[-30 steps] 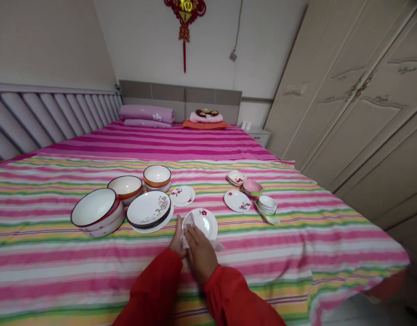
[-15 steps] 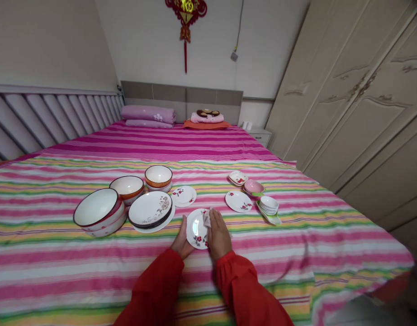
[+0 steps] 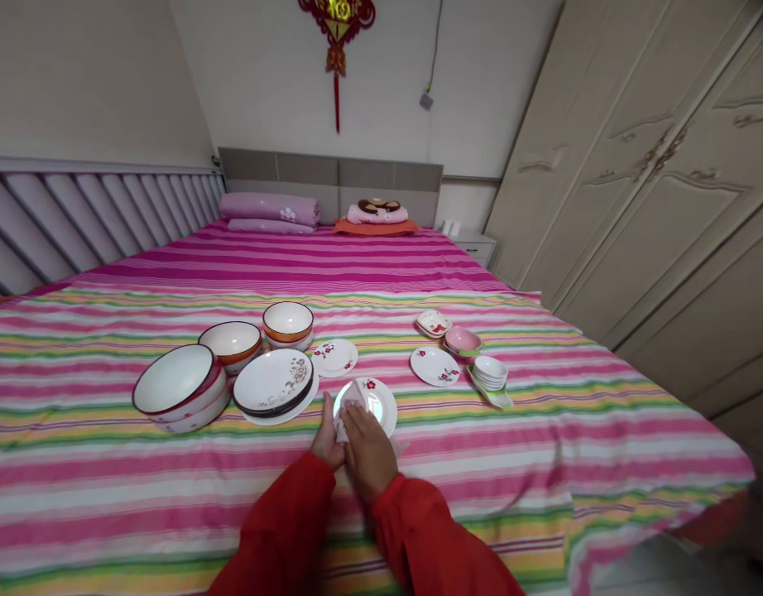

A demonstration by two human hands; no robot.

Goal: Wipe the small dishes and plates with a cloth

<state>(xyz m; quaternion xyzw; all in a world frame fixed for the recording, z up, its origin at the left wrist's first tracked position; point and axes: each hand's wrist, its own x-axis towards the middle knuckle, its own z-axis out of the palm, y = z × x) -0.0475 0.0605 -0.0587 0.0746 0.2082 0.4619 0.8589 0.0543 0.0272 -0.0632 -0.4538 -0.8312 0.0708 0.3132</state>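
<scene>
A small white plate [image 3: 385, 407] with red flowers is held just above the striped cloth. My left hand [image 3: 328, 439] grips its left edge, thumb up along the rim. Pressed flat against the plate's left part, my right hand [image 3: 366, 447] holds a pale tissue [image 3: 352, 396] between its fingers and the surface. To the left lies a stack of dark-edged plates [image 3: 274, 379] on a wider white plate. Another flowered plate [image 3: 335, 358] rests just behind, and a further flowered plate [image 3: 434, 366] lies to the right.
Nested bowls stand at left: a large red-rimmed one [image 3: 181, 389], an orange-brown one [image 3: 231, 343] and another behind [image 3: 288, 323]. On the right are a square dish [image 3: 434, 323], a pink bowl [image 3: 462, 340] and small white bowls [image 3: 491, 372] on a green-edged dish. Wardrobe doors [image 3: 642, 182] border the right.
My right hand has slid with the tissue from the plate's right side across to its left, close to my left hand. The plate appears turned, its flowers now showing at the top.
</scene>
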